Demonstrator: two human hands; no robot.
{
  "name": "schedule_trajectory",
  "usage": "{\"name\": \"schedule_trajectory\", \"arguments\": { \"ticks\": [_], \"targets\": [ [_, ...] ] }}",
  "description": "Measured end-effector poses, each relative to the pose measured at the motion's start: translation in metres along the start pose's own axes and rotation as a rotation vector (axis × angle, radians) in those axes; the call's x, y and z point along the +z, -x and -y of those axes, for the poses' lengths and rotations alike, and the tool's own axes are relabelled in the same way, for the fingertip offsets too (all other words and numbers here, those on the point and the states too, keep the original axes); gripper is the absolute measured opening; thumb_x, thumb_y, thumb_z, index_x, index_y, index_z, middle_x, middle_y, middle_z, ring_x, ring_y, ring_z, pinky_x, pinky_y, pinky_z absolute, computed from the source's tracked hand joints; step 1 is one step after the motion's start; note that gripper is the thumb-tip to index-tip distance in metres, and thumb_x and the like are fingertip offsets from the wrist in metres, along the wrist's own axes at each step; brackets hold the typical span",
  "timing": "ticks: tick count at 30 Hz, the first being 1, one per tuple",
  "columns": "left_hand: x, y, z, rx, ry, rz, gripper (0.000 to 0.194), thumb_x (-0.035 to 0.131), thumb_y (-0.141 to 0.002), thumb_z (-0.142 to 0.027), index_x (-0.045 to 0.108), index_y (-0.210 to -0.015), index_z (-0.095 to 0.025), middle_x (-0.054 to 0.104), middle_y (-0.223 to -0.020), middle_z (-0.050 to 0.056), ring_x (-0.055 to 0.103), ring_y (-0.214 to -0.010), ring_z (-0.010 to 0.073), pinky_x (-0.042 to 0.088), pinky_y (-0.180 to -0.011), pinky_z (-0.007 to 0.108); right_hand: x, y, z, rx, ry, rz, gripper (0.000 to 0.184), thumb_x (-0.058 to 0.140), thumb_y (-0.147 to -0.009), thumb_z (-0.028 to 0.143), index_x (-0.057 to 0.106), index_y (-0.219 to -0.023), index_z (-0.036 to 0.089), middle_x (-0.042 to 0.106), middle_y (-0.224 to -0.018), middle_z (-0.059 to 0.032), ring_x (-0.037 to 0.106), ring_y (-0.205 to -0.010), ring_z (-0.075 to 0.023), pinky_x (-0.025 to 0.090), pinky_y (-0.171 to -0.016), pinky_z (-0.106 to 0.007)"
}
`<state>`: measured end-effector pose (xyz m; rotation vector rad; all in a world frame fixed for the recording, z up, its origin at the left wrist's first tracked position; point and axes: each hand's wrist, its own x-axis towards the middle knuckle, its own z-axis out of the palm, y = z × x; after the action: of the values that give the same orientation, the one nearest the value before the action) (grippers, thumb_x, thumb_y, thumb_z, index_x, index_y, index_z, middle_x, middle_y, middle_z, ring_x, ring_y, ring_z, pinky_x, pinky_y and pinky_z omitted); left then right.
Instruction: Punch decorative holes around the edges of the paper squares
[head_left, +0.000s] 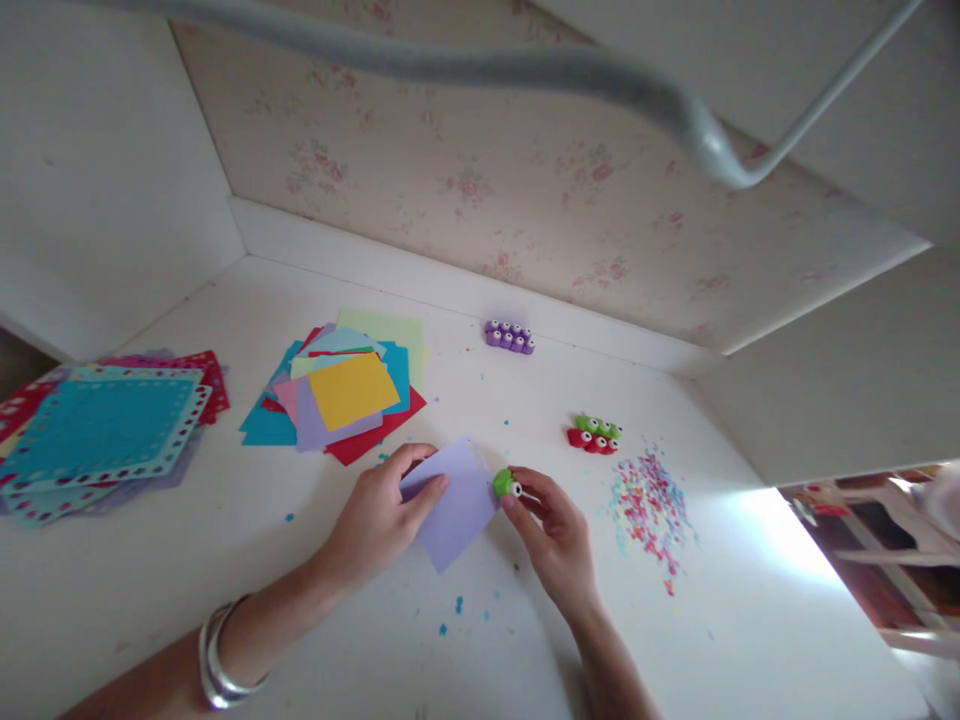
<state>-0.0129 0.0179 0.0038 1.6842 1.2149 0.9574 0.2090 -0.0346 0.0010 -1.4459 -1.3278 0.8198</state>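
My left hand (394, 500) grips a lilac sheet of paper (457, 505) by its left side, thumb on top. Tiny punched marks run along the paper's upper right edge. In my right hand (551, 535) is a small green paper punch (504, 484) with a white button, held between thumb and fingers at the sheet's right edge. Whether its jaws are around the paper I cannot tell. Further right lie more small punches, a green row (600, 425) and a red row (591, 440) side by side. A block of purple punches (510, 337) sits near the back wall.
A stack of coloured paper (352, 392) lies behind my left hand. At far left is a pile of sheets with punched borders (105, 425). Colourful confetti (651, 505) is heaped at right, with blue bits scattered nearby. A grey bar (480, 68) crosses the top of view.
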Motion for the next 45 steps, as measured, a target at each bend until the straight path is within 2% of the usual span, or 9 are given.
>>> {"name": "schedule_trajectory", "arguments": {
  "ticks": [12, 16, 19, 22, 27, 30, 34, 37, 45],
  "targets": [
    [0.010, 0.007, 0.004, 0.092, -0.159, 0.069, 0.025, 0.053, -0.094, -0.027, 0.054, -0.118, -0.022, 0.072, -0.110, 0.007, 0.070, -0.100, 0.0236, 0.055, -0.088, 0.036, -0.005, 0.000, 0.000, -0.100, 0.467, 0.111, 0.017, 0.072, -0.084, 0.039, 0.071, -0.098, 0.030, 0.073, -0.103, -0.0043, 0.066, -0.097, -0.0266, 0.045, -0.091, -0.045],
    [0.011, 0.009, 0.004, 0.095, -0.185, 0.084, 0.025, 0.051, -0.095, -0.025, 0.053, -0.119, -0.022, 0.072, -0.111, 0.008, 0.071, -0.100, 0.0250, 0.056, -0.087, 0.038, -0.004, 0.001, 0.003, -0.075, 0.454, 0.130, 0.017, 0.071, -0.085, 0.040, 0.071, -0.098, 0.029, 0.073, -0.100, -0.0037, 0.065, -0.089, -0.0238, 0.048, -0.084, -0.040],
    [0.011, 0.010, 0.005, 0.097, -0.197, 0.082, 0.025, 0.051, -0.095, -0.024, 0.052, -0.120, -0.022, 0.071, -0.112, 0.009, 0.070, -0.101, 0.0254, 0.056, -0.088, 0.039, -0.001, 0.002, 0.005, -0.083, 0.403, 0.169, 0.017, 0.069, -0.087, 0.039, 0.071, -0.100, 0.028, 0.071, -0.104, -0.0046, 0.064, -0.094, -0.0229, 0.050, -0.085, -0.037],
    [0.012, 0.013, 0.005, 0.169, -0.228, 0.072, 0.029, 0.050, -0.096, -0.021, 0.050, -0.125, -0.021, 0.068, -0.117, 0.009, 0.067, -0.106, 0.0249, 0.055, -0.091, 0.039, -0.001, 0.003, 0.008, -0.074, 0.416, 0.161, 0.021, 0.070, -0.086, 0.040, 0.071, -0.102, 0.026, 0.071, -0.103, -0.0052, 0.064, -0.091, -0.0225, 0.051, -0.082, -0.035],
    [0.006, 0.018, -0.002, 0.350, -0.422, -0.016, 0.052, 0.054, -0.092, -0.019, 0.040, -0.141, -0.018, 0.049, -0.142, 0.015, 0.043, -0.135, 0.0310, 0.038, -0.110, 0.051, -0.006, -0.006, 0.017, 0.002, 0.440, 0.129, 0.027, 0.057, -0.093, 0.045, 0.073, -0.099, 0.024, 0.072, -0.093, -0.0058, 0.062, -0.073, -0.0197, 0.050, -0.065, -0.031],
    [0.000, 0.020, -0.008, 0.406, -0.505, 0.018, 0.049, 0.057, -0.091, -0.025, 0.047, -0.139, -0.019, 0.047, -0.146, 0.014, 0.037, -0.138, 0.0337, 0.032, -0.113, 0.055, -0.011, -0.016, 0.023, -0.011, 0.457, 0.175, 0.027, 0.056, -0.093, 0.044, 0.075, -0.097, 0.025, 0.074, -0.093, -0.0059, 0.064, -0.074, -0.0202, 0.051, -0.065, -0.031],
    [0.001, 0.024, -0.008, 0.364, -0.506, 0.120, 0.042, 0.061, -0.088, -0.032, 0.058, -0.127, -0.016, 0.058, -0.133, 0.014, 0.048, -0.127, 0.0333, 0.036, -0.110, 0.053, -0.017, -0.028, 0.030, 0.012, 0.465, 0.314, 0.023, 0.060, -0.090, 0.043, 0.077, -0.096, 0.028, 0.075, -0.095, -0.0043, 0.067, -0.080, -0.0214, 0.052, -0.068, -0.031],
    [0.005, 0.027, -0.005, 0.348, -0.516, 0.176, 0.043, 0.063, -0.086, -0.034, 0.059, -0.125, -0.015, 0.058, -0.133, 0.014, 0.048, -0.127, 0.0334, 0.032, -0.112, 0.054, -0.019, -0.032, 0.034, 0.060, 0.467, 0.418, 0.020, 0.063, -0.089, 0.042, 0.078, -0.095, 0.030, 0.075, -0.095, -0.0027, 0.068, -0.082, -0.0210, 0.053, -0.070, -0.031],
    [0.009, 0.029, -0.002, 0.347, -0.517, 0.195, 0.043, 0.061, -0.088, -0.034, 0.056, -0.127, -0.016, 0.054, -0.139, 0.014, 0.043, -0.133, 0.0320, 0.021, -0.117, 0.054, -0.018, -0.034, 0.032, 0.101, 0.471, 0.497, 0.017, 0.066, -0.087, 0.039, 0.078, -0.094, 0.030, 0.076, -0.094, -0.0015, 0.069, -0.080, -0.0196, 0.054, -0.068, -0.031]
  ]
}}
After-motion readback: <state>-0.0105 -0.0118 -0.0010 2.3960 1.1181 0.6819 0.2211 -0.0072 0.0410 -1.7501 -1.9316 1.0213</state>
